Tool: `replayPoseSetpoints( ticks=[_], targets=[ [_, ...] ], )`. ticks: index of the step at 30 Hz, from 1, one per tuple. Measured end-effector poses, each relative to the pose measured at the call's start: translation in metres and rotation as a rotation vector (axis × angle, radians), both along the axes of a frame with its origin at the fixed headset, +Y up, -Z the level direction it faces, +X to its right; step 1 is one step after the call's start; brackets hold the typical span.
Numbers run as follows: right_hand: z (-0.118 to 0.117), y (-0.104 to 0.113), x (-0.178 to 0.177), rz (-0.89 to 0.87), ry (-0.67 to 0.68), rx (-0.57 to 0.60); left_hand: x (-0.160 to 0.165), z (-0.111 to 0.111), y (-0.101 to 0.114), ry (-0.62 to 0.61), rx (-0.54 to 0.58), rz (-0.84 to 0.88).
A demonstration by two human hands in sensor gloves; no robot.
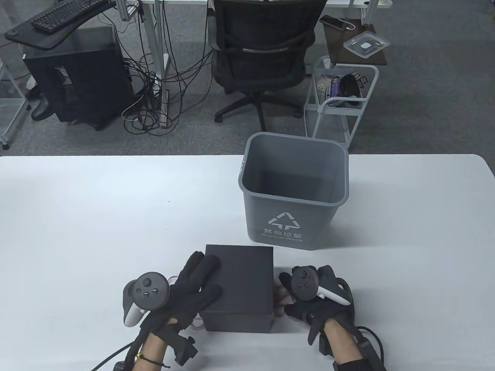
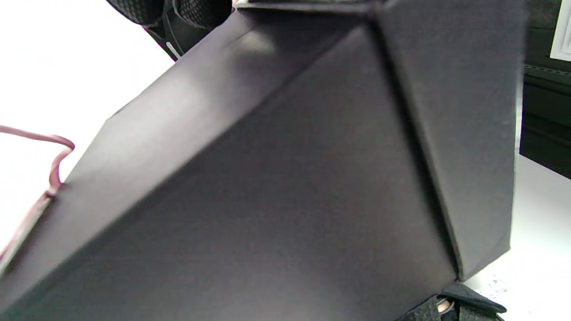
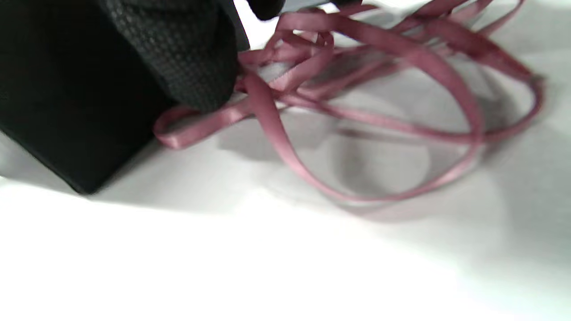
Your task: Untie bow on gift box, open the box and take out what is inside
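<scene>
The black gift box (image 1: 238, 288) stands closed near the table's front edge. My left hand (image 1: 207, 276) lies on the left part of its lid with fingers and thumb stretched flat. The left wrist view is filled by the box (image 2: 285, 178), with a strand of pink ribbon (image 2: 53, 169) running under its edge. The ribbon (image 1: 279, 298) lies bunched against the box's right side. My right hand (image 1: 285, 294) is there, its fingers curled. In the right wrist view a gloved fingertip (image 3: 187, 62) pinches the ribbon (image 3: 379, 89), which spreads in loose loops over the table.
A grey waste bin (image 1: 294, 189) stands open just behind the box, slightly to the right. The white table (image 1: 96, 216) stretches to both sides. Beyond its far edge are an office chair (image 1: 263, 50), a wire trolley (image 1: 340, 100) and cables on the floor.
</scene>
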State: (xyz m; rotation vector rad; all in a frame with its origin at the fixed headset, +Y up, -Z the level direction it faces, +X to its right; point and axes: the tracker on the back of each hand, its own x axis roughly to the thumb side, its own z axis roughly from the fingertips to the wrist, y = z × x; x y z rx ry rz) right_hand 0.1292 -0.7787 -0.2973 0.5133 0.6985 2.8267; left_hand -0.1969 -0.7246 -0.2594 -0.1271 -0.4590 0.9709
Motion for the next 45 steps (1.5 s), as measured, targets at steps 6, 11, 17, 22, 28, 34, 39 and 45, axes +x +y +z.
replayPoseSetpoints(
  ticks=[6,11,17,22,28,34,39,45],
  targets=[
    [0.007,0.006,-0.022,0.134,0.051,0.138,0.0,0.0,0.0,0.0,-0.002,0.002],
    [0.013,0.006,-0.031,0.181,0.046,0.278,-0.001,0.0,0.0,0.009,0.002,0.008],
    [0.014,0.007,-0.03,0.212,0.052,0.305,-0.001,0.001,0.0,0.008,-0.001,0.01],
    [0.013,0.02,-0.022,0.14,0.037,0.283,-0.002,0.0,0.0,0.008,0.002,0.007],
    [0.011,0.037,-0.002,-0.217,-0.021,0.211,-0.002,0.0,0.0,0.009,0.003,0.003],
    [0.01,0.038,0.008,-0.344,-0.074,0.229,-0.002,0.0,-0.001,0.009,0.0,0.005],
    [0.01,0.014,-0.011,0.02,0.032,0.125,-0.002,0.0,-0.001,0.008,0.0,0.005],
    [0.019,0.005,-0.032,0.278,0.099,0.246,-0.005,0.0,-0.002,0.015,-0.003,0.021]
  ],
)
